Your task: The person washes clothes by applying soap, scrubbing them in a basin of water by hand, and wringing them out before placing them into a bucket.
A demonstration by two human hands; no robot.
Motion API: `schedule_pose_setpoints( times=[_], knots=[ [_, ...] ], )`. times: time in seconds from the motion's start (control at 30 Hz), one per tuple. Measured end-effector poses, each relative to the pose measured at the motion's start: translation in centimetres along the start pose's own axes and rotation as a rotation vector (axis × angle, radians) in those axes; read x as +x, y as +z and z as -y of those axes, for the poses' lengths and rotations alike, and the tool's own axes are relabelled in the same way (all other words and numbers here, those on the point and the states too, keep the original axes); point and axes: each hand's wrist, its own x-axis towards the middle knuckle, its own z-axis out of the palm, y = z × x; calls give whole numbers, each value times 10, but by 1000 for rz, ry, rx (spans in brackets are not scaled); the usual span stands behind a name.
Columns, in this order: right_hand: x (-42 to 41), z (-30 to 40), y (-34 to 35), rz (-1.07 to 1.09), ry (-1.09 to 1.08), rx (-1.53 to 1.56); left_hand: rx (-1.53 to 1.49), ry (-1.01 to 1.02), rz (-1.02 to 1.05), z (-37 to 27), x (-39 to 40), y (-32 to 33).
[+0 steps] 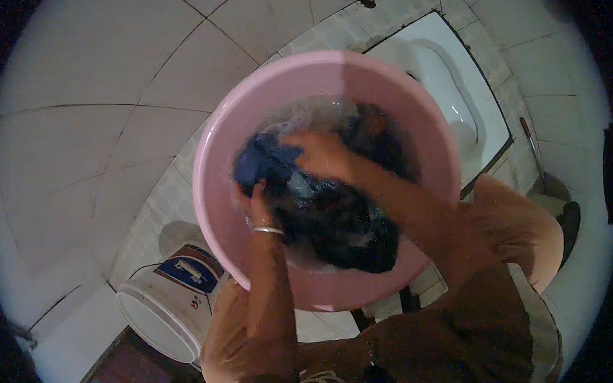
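Observation:
Dark blue wet cloth (333, 206) lies in murky water (308, 114) inside a large pink plastic tub (336, 293). At the tub's left side, my left hand (258, 201), with a pale bangle (268, 230) on the wrist, grips a bunched blue part of the cloth (259, 163). My right hand (320, 152) presses on the same bunch from above and to the right, its fingers blurred; whether they close on the fabric is unclear. More dark cloth (381, 137) soaks at the tub's far right. Some fingers of both hands are hidden by cloth and water.
A white squat toilet pan (466, 97) is set in the tiled floor at the right, partly behind the tub. A white plastic bucket (188, 299) stands at the lower left. A brush with a long handle (533, 145) leans against the right wall. Tiled wall (103, 123) rises at the left.

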Motion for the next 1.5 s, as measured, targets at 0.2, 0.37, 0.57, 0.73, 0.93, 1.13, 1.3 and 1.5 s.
schedule_pose_setpoints(
  times=[0.2, 0.37, 0.57, 0.73, 0.93, 1.13, 1.3, 1.5],
  knots=[
    [-109, 109, 12, 122, -246, -98, -544, -365, 551, -41, -80, 47],
    [-91, 85, 42, -111, -127, -107, -474, -380, 418, -35, -91, 62],
    [-20, 20, 8, -420, 129, -159, -370, -443, 297, -30, -85, 72],
    [5, -49, -28, -153, 148, -465, -41, -191, 413, -55, -36, 72],
    [28, -108, 11, -91, -170, -638, -115, -444, 351, 2, -9, 56],
    [25, -65, 13, -319, 56, -173, -353, -566, 398, -23, -24, 87],
    [-67, 82, 10, -49, -240, -81, -480, -522, 446, -31, -34, 82],
    [-64, 60, 39, -218, -6, -124, -425, -470, 422, -22, -42, 84]
  ],
)
